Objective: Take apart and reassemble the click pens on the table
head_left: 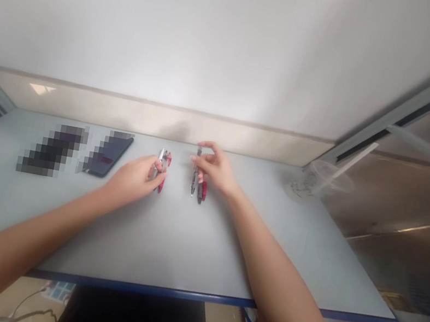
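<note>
My left hand [142,173] is closed around a small group of pens. A red pen [161,187] and a silver-and-clear pen [162,154] stick out past its fingers, partly hidden by them. To the right, my right hand [215,169] has its thumb across a dark clear-barrelled pen [194,182], tip toward me, and its index finger stretched out above. Below its curled fingers show the ends of a black pen [199,197] and a red pen [204,189], side by side; their upper parts are hidden.
The pens are on a grey table [166,247] with a blue front edge, against a white wall. Left of my hands lies a dark phone [110,156], beside a blurred-out dark object [52,150]. A clear plastic cup [305,182] with a straw stands at the right.
</note>
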A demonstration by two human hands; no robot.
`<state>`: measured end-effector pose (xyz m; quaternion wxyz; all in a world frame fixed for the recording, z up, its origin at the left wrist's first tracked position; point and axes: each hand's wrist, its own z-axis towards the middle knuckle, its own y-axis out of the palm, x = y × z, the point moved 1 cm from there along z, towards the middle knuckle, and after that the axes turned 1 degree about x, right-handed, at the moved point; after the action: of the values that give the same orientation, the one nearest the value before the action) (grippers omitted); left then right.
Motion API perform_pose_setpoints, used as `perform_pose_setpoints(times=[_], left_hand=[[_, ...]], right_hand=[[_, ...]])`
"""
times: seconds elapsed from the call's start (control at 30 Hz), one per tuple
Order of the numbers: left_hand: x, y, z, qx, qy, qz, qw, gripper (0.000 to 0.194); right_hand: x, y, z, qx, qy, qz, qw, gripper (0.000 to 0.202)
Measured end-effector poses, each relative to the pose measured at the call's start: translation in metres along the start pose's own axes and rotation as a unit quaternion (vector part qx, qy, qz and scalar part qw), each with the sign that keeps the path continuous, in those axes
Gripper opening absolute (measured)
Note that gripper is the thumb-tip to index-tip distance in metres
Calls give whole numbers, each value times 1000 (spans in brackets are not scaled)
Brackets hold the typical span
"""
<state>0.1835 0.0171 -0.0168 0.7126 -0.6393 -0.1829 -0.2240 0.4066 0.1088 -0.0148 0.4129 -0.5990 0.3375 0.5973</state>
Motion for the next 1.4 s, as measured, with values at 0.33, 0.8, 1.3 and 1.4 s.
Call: perform_pose_setpoints(times=[0.33,0.8,1.3,1.4], left_hand=[[20,20,28,-36,-39,178,983,28],[10,18,27,-26,8,89,996,34],[-16,27,25,3,12,-58,998,37],[-14,28,24,14,18,-73,997,38]], right_hand=[[4,-25,5,63,-51,-1,997,57],[12,-5,2,5,-33,-35,999,68],[15,-8,9,1,-6,-46,999,53],[14,-8,8,17,-5,-57,998,62]])
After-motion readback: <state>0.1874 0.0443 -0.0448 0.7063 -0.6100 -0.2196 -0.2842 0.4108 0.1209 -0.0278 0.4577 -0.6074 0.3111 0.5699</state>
